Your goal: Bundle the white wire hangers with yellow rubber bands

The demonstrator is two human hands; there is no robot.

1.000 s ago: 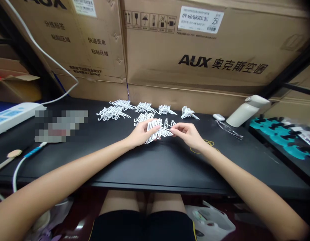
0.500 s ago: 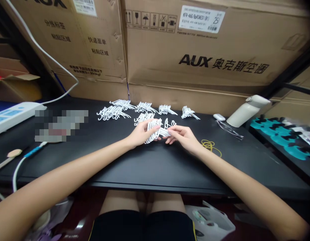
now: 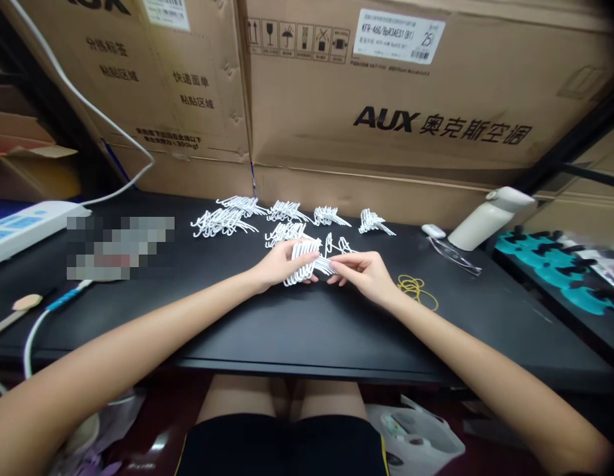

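My left hand [image 3: 278, 264] is closed around a bundle of white wire hooks [image 3: 301, 272], with the thumb lying across them. The bent ends of the hooks face left and down, while their straight ends point right. My right hand [image 3: 367, 272] pinches those straight ends between thumb and fingers. Just behind the bundle, a few loose white hooks [image 3: 343, 244] lie on the black table [image 3: 287, 330]. Farther back are several piles of similar hooks, among them a left pile [image 3: 220, 223] and a right pile [image 3: 374, 221].
Yellow rubber bands [image 3: 411, 287] lie right of my right hand. Beyond them are glasses [image 3: 456, 256], a small white case [image 3: 433, 231] and a tilted white bottle [image 3: 488, 218]. A power strip [image 3: 29, 228] stands at the left. Large cardboard boxes [image 3: 386, 86] wall off the back.
My right fingers have shifted slightly left along the straight ends of the hooks. The bundle in my left hand has dipped a little.
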